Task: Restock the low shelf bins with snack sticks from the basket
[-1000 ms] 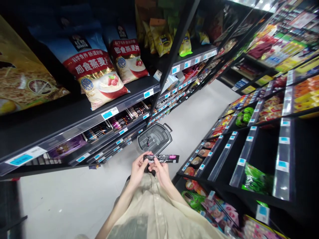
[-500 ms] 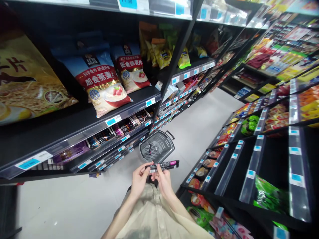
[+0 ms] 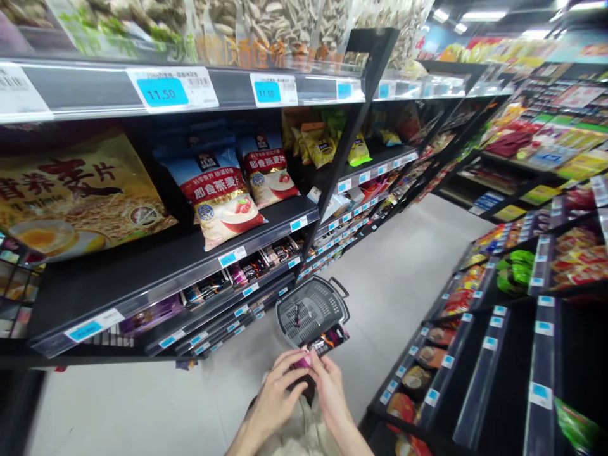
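Note:
Both my hands meet low in the middle of the view, closed on a slim dark packet with pink print (image 3: 327,340). My left hand (image 3: 275,396) grips its near end from the left. My right hand (image 3: 329,392) pinches it from the right, and the packet's far end sticks up toward a grey shopping basket (image 3: 313,307) standing on the floor just beyond. One small dark item lies inside the basket.
Black shelves line the aisle on both sides. On the left stand oat bags (image 3: 218,196) and a large cereal bag (image 3: 71,190), with small boxes below and price tags (image 3: 164,92) above. On the right are bowl noodles (image 3: 430,354) and snack packs. Grey floor (image 3: 394,278) runs ahead.
The view has tilted upward, so my hands sit lower in the frame. The packet, held level before, now points up and away toward the basket.

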Available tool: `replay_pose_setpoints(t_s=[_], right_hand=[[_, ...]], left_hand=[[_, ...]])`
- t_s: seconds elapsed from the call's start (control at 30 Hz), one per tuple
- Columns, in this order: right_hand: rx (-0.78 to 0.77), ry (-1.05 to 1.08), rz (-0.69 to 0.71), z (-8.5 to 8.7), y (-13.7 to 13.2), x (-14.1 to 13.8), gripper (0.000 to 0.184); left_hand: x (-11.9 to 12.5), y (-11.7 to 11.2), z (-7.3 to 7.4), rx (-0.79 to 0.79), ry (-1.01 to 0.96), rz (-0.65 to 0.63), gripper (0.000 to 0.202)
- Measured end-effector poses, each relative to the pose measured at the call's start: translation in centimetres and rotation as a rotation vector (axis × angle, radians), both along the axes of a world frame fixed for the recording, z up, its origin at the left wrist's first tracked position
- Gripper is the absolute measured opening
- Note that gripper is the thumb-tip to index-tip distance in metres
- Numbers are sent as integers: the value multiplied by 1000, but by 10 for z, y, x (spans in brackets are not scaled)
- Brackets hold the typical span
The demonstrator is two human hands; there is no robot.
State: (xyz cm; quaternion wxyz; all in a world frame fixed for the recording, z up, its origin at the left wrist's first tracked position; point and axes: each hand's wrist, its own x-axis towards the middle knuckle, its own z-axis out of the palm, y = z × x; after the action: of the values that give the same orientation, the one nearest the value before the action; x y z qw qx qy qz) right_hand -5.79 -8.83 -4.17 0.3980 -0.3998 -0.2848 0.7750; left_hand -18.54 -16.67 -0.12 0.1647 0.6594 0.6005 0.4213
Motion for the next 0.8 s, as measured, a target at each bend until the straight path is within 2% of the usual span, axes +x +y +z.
replay_pose_setpoints(t_s=[0.1, 0.2, 0.43, 0.63, 0.73, 0.8], right_hand=[[92, -88, 32, -5, -2, -2, 44], [154, -96, 65, -7, -3, -4, 49], [148, -74, 63, -1, 4, -15, 58], [81, -135, 34, 2, 10, -15, 60], [9, -115, 43, -3, 11, -8, 66], [-19, -102, 60, -7, 12, -2, 71]], left_hand=[[1, -1, -12, -13, -59, 167, 25], [0, 0, -17, -93, -123, 222, 23], [-9, 9, -10, -131, -110, 256, 22], [-19, 17, -14, -123, -30, 250, 21], [-35, 22, -16, -165, 74, 218, 25], [-54, 27, -15, -169, 159, 215, 25]])
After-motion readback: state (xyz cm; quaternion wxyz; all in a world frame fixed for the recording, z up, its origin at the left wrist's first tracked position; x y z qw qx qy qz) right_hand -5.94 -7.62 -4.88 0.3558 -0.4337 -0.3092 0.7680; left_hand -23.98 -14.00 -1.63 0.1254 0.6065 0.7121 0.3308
